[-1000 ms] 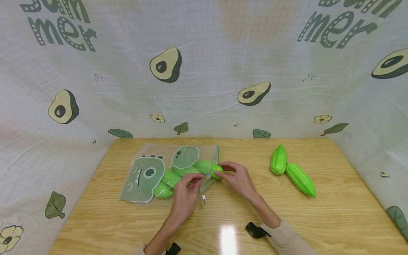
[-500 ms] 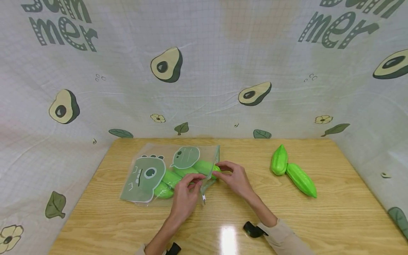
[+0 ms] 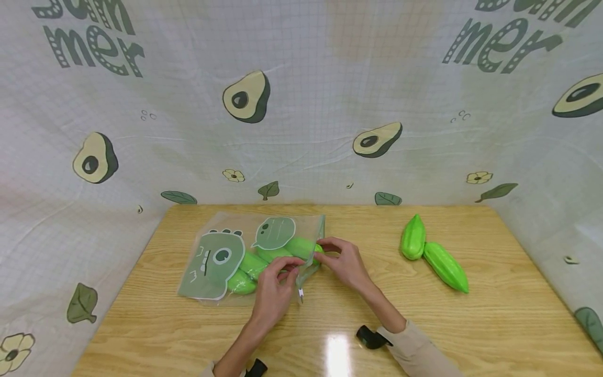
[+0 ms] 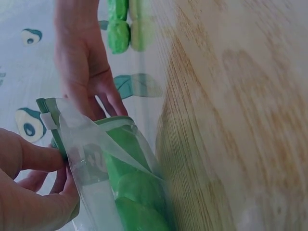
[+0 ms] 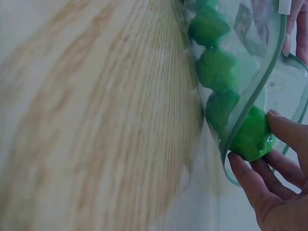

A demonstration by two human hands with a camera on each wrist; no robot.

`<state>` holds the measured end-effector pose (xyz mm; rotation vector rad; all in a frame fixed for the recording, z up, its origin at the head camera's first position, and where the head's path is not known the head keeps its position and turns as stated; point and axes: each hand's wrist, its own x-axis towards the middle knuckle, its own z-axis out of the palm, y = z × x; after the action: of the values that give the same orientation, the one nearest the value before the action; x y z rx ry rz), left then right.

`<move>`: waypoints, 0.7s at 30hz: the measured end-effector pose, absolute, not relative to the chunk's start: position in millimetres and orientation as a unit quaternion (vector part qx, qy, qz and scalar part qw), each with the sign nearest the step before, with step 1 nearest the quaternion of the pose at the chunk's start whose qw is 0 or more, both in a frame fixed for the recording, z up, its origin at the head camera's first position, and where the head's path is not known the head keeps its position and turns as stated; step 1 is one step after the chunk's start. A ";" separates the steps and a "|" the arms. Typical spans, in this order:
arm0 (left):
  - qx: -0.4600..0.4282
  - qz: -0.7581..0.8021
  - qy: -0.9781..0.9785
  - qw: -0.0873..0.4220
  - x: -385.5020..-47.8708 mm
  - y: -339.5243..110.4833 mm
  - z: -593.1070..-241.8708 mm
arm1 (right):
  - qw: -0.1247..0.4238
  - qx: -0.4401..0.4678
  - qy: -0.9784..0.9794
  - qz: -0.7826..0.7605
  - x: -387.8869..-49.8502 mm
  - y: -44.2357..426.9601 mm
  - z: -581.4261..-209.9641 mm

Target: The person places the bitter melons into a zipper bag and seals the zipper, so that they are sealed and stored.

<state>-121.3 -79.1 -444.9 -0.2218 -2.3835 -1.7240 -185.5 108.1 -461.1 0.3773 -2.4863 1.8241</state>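
A clear zip bag point(image 3: 245, 225) with a green dinosaur print lies on the wooden table, several green ridged vegetables point(image 3: 252, 264) inside it. My left hand point(image 3: 274, 293) pinches the bag's edge near its mouth, which gapes to the right; the left wrist view shows this left hand point(image 4: 36, 185) at the zip strip. At the mouth, my right hand point(image 3: 347, 264) holds the end of one green vegetable that is mostly inside the bag. In the right wrist view the fingers of my right hand point(image 5: 276, 178) surround the end of that vegetable point(image 5: 252, 134).
Two more green vegetables point(image 3: 413, 237) point(image 3: 445, 266) lie touching on the right side of the table point(image 3: 499, 314). A white cloth point(image 3: 301, 173) printed with avocados hangs behind the table and along both its sides.
My right hand has moved slightly left, and the vegetable it holds has slid further into the bag. My left hand and the two vegetables on the right stay in place.
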 end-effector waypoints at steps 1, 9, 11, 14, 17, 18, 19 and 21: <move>-0.076 -0.582 -0.804 0.095 -121.3 -79.1 -445.0 | 0.016 0.123 -0.799 0.588 -186.5 108.7 -462.7; -0.079 -0.581 -0.804 0.095 -121.8 -78.8 -445.2 | 0.018 0.121 -0.804 0.582 -190.6 106.1 -466.6; -0.080 -0.582 -0.803 0.095 -121.7 -78.9 -445.0 | 0.021 0.125 -0.805 0.580 -191.5 105.1 -467.2; -0.081 -0.584 -0.802 0.093 -121.6 -79.2 -444.9 | 0.024 0.129 -0.808 0.574 -192.8 103.7 -468.0; -0.081 -0.583 -0.803 0.091 -121.7 -79.5 -444.9 | 0.021 0.131 -0.810 0.572 -193.9 102.6 -468.4; -0.081 -0.582 -0.804 0.091 -121.7 -79.6 -444.8 | 0.021 0.131 -0.811 0.570 -194.1 102.3 -468.1; -0.081 -0.581 -0.805 0.090 -121.7 -79.7 -444.7 | 0.020 0.131 -0.811 0.570 -194.3 102.0 -467.7; -0.082 -0.580 -0.806 0.090 -121.6 -79.7 -444.5 | 0.018 0.130 -0.811 0.570 -195.0 101.4 -467.7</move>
<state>-121.6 -79.7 -444.5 -0.2425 -2.3961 -1.7246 -195.0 101.4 -467.7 0.4038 -2.5201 1.7694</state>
